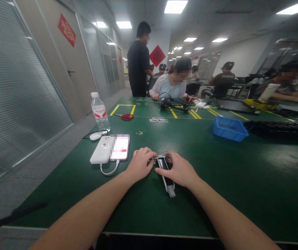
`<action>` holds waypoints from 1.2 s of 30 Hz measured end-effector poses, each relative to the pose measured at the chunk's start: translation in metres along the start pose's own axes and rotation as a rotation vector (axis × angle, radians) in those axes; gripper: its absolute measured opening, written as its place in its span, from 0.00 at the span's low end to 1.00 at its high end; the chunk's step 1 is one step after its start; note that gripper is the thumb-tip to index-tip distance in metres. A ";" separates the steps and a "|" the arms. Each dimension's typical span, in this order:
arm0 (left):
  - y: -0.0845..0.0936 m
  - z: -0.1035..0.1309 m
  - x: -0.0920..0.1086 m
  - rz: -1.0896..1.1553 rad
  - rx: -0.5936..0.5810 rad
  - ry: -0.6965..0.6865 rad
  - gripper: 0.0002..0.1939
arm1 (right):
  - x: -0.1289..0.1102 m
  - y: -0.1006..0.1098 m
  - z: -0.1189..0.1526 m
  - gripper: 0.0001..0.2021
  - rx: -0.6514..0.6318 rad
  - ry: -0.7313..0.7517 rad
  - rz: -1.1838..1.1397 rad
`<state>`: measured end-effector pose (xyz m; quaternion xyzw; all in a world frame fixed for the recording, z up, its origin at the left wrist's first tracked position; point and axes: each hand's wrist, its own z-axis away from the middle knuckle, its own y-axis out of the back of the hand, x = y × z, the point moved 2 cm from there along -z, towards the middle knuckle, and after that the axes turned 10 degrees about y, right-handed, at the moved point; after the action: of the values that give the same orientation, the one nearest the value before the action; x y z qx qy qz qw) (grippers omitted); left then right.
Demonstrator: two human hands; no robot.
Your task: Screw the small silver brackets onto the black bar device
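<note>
A narrow black device with a white frame (167, 180) lies on the green table, its grey end piece pointing toward me. My left hand (141, 164) is at the far left corner of the device, thumb and fingers pinched on a small dark metallic part. My right hand (181, 170) grips the far right side of the device, with the thumb reaching over its dark face and the fingers curled round another small part at the corner. The fingers hide much of both small parts.
Left stand a water bottle (100, 113), a white power bank (100, 151) and a lit phone (120, 147). Beyond lie red scissors (127, 117), small metal pieces (139, 133) and white strips (158, 120). A blue bin (229, 129) is at right. A seated person (173, 85) works opposite.
</note>
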<state>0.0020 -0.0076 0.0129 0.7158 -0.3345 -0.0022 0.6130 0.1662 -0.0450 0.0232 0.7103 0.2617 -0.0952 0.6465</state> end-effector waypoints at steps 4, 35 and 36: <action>0.000 0.000 0.000 0.002 -0.004 0.006 0.13 | -0.001 -0.002 0.001 0.32 -0.018 0.015 0.009; -0.001 0.001 0.003 0.021 -0.023 -0.055 0.11 | 0.008 -0.005 -0.006 0.29 -0.040 -0.015 0.026; 0.000 0.002 0.003 0.021 -0.025 -0.056 0.11 | 0.008 -0.005 -0.006 0.29 -0.040 -0.016 0.024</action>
<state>0.0039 -0.0105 0.0136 0.7041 -0.3593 -0.0199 0.6121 0.1695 -0.0372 0.0155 0.6997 0.2497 -0.0877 0.6636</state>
